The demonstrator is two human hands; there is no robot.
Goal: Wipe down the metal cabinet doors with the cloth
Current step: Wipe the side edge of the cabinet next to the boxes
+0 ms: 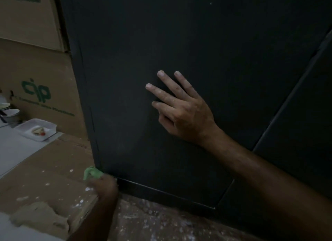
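Right hand point(181, 111) flat on the dark metal cabinet door point(179, 43), fingers straight and spread. Blurry left hand point(104, 185) grips a crumpled green cloth point(91, 172) at the door's bottom-left corner.

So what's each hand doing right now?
Left hand: blurred, grips the green cloth.
Right hand: open, fingers straight, flat on the cabinet door.

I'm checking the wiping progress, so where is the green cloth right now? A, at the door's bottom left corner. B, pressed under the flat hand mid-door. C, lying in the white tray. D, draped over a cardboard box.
A: the cloth sits at the door's bottom left corner, held by the blurred left hand.
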